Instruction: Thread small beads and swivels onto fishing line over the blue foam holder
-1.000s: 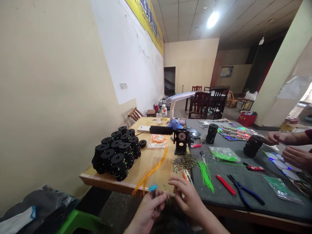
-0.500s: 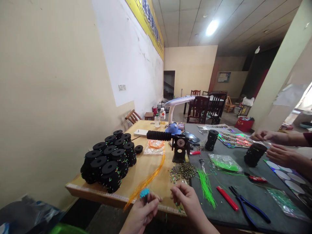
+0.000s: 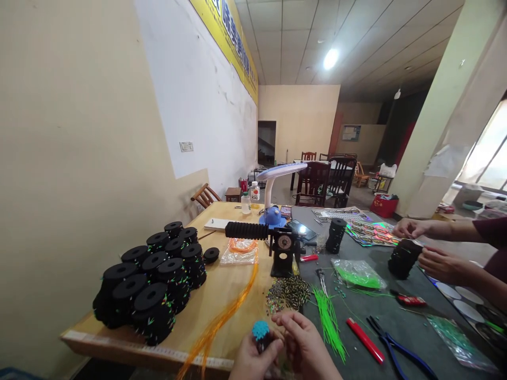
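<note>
My left hand point(image 3: 253, 360) is closed round a small dark cylindrical piece with a knobbly turquoise top point(image 3: 260, 330), held upright over the table's front edge. Beside it, my right hand point(image 3: 303, 338) is closed in a pinch, its fingertips close to the left hand's. Whatever lies between those fingertips is too small to make out. Just beyond my hands lies a heap of small dark and brass-coloured beads point(image 3: 292, 293). A bundle of orange strands point(image 3: 233, 311) trails off the front edge to the left, and green strands point(image 3: 329, 324) lie to the right.
Stacked black foam spools point(image 3: 152, 303) fill the table's left side. A black winding device point(image 3: 282, 253) stands ahead, with a blue-based lamp point(image 3: 272, 215) behind. Pliers point(image 3: 390, 338) and a red stick-like tool point(image 3: 365, 340) lie right. A co-worker's hands point(image 3: 435, 258) work near another spool point(image 3: 404, 258).
My hands have come together; the left moved right with the turquoise-topped piece, now turned more upright. The camera view has shifted slightly. The co-worker's hands stay near their spool.
</note>
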Action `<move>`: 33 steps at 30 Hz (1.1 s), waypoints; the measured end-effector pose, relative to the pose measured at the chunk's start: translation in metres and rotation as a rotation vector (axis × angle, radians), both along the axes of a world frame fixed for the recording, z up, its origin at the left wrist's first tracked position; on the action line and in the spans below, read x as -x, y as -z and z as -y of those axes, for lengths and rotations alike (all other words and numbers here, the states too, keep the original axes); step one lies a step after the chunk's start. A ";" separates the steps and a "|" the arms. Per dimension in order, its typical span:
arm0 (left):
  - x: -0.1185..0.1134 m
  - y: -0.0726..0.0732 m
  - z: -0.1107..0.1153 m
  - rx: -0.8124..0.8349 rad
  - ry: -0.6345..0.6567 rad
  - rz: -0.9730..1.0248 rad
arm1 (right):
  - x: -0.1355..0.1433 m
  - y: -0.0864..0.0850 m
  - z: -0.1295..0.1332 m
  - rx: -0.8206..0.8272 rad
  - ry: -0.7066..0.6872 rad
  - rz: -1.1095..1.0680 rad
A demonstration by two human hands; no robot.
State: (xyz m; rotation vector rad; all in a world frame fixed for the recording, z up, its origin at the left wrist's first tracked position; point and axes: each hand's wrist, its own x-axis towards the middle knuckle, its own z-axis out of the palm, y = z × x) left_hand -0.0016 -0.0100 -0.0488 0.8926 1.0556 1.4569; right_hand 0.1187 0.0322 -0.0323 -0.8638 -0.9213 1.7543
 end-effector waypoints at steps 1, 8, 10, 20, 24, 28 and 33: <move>0.001 0.003 -0.001 0.001 0.021 0.000 | 0.000 0.000 -0.002 -0.006 0.005 0.016; 0.012 0.017 -0.006 0.048 0.175 0.016 | 0.004 -0.002 -0.008 0.001 0.029 -0.003; 0.013 0.019 -0.007 0.043 0.192 0.028 | 0.005 0.000 -0.008 0.001 0.025 -0.001; 0.015 0.005 -0.005 0.088 0.124 0.183 | 0.002 0.004 -0.008 -0.024 0.023 0.026; 0.018 -0.014 -0.004 0.250 0.013 0.273 | 0.000 0.006 0.000 -0.049 -0.050 0.160; 0.018 -0.021 -0.006 0.308 -0.044 0.362 | 0.000 0.004 0.011 -0.129 -0.156 0.317; 0.017 -0.020 -0.011 0.315 -0.051 0.389 | 0.004 -0.002 0.013 -0.273 -0.162 0.423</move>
